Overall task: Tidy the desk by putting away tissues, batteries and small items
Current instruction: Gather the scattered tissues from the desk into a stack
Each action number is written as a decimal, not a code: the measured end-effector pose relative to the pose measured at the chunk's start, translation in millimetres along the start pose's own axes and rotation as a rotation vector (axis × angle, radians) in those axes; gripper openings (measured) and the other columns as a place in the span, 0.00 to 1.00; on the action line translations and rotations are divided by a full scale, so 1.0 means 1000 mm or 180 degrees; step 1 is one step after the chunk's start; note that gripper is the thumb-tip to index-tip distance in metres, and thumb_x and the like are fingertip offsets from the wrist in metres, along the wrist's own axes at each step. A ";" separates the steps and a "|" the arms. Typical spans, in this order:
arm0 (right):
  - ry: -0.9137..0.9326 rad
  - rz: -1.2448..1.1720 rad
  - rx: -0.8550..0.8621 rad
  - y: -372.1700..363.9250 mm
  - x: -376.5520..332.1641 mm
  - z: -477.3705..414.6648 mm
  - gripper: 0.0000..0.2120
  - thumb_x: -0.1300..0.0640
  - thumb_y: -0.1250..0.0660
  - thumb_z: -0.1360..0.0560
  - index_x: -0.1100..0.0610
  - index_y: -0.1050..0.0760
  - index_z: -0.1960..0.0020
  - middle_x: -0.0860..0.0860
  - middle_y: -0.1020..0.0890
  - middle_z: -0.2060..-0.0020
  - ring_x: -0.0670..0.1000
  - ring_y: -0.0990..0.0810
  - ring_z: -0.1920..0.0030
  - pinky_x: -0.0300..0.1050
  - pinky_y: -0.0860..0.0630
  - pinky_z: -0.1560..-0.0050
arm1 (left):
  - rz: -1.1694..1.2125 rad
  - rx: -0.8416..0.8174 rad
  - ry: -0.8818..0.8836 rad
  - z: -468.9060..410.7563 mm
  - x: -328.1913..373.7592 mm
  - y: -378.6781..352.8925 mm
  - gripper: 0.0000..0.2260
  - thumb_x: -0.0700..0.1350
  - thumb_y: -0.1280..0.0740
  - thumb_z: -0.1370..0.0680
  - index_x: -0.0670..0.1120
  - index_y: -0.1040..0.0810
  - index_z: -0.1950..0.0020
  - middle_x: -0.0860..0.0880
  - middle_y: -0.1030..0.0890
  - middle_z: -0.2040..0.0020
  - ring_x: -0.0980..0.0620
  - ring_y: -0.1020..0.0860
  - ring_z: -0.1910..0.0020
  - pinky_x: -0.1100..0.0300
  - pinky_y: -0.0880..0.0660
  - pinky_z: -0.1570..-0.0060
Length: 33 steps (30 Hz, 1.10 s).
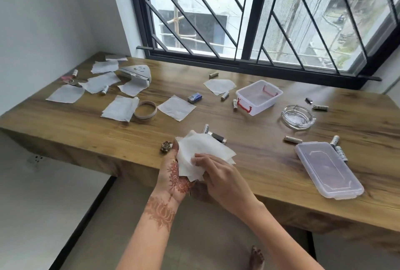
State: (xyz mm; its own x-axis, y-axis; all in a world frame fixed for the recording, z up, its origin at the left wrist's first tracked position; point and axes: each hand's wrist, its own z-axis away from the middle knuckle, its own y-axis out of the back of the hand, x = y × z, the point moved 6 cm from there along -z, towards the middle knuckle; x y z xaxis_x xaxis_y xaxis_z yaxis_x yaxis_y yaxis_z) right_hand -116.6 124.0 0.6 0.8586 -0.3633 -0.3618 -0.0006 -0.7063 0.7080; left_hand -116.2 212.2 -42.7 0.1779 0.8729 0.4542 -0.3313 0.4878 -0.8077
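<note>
A small stack of white tissues (pixel 201 150) lies in the palm of my left hand (pixel 175 174), which has henna patterns, near the desk's front edge. My right hand (pixel 218 172) pinches the stack from the right. Several more loose tissues (pixel 176 107) lie spread over the left and middle of the wooden desk (pixel 270 161). Batteries are scattered about: a pair just behind the held stack (pixel 217 136), one by the lid (pixel 292 139), one near the box (pixel 234 105). An open clear box with red latches (pixel 258 96) stands at mid-right.
The box's clear lid (pixel 329 169) lies at the right front, two batteries beside it. A glass ashtray (pixel 298 116) sits behind it. A tape ring (pixel 145 110), a blue-and-white small box (pixel 194 97), a triangular tissue holder (pixel 136 73) and a small metal trinket (pixel 166 146) rest on the desk.
</note>
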 end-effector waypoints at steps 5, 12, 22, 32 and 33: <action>-0.0122 0.0020 -0.0171 -0.008 -0.006 -0.003 0.16 0.69 0.42 0.33 0.61 0.28 0.47 0.56 0.18 0.49 0.54 0.20 0.46 0.36 0.30 0.43 | -0.0172 -0.0192 -0.0010 0.004 0.011 -0.005 0.20 0.54 0.44 0.21 0.41 0.21 0.45 0.40 0.18 0.50 0.46 0.18 0.54 0.52 0.20 0.52; -0.0665 -0.0473 0.0221 -0.010 0.013 -0.024 0.15 0.66 0.41 0.31 0.59 0.26 0.46 0.54 0.18 0.46 0.49 0.20 0.46 0.30 0.28 0.46 | -0.0552 0.0349 -0.0179 -0.005 0.045 0.018 0.11 0.42 0.42 0.20 0.38 0.25 0.45 0.41 0.16 0.58 0.47 0.16 0.61 0.52 0.20 0.58; -0.2651 -0.0162 -0.0012 -0.080 0.145 -0.089 0.15 0.54 0.37 0.23 0.63 0.24 0.44 0.60 0.19 0.48 0.60 0.24 0.45 0.47 0.30 0.46 | -0.0673 0.0873 -0.0521 -0.035 0.124 0.046 0.08 0.42 0.40 0.21 0.41 0.25 0.45 0.44 0.17 0.58 0.48 0.17 0.64 0.58 0.20 0.72; -0.2998 0.0921 -0.0408 -0.131 0.210 -0.147 0.18 0.46 0.38 0.24 0.61 0.24 0.46 0.57 0.23 0.46 0.57 0.29 0.43 0.52 0.30 0.43 | -0.0546 0.0940 -0.0578 -0.099 0.189 0.053 0.09 0.41 0.41 0.21 0.41 0.26 0.44 0.45 0.15 0.64 0.49 0.16 0.67 0.57 0.21 0.74; -0.2990 0.1038 -0.0406 -0.133 0.211 -0.149 0.18 0.46 0.38 0.24 0.60 0.25 0.45 0.57 0.24 0.46 0.57 0.29 0.43 0.51 0.30 0.43 | -0.0532 0.0976 -0.0577 -0.103 0.191 0.052 0.07 0.41 0.41 0.21 0.40 0.26 0.47 0.45 0.16 0.67 0.50 0.17 0.70 0.58 0.22 0.75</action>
State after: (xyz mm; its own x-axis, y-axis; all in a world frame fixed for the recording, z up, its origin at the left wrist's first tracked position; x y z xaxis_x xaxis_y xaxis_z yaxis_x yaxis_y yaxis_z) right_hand 140.8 231.7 -79.7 0.0732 -0.8990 -0.4318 -0.0613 -0.4362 0.8977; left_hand -4.3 405.2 -36.6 0.0952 0.7529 0.6512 -0.5779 0.5744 -0.5797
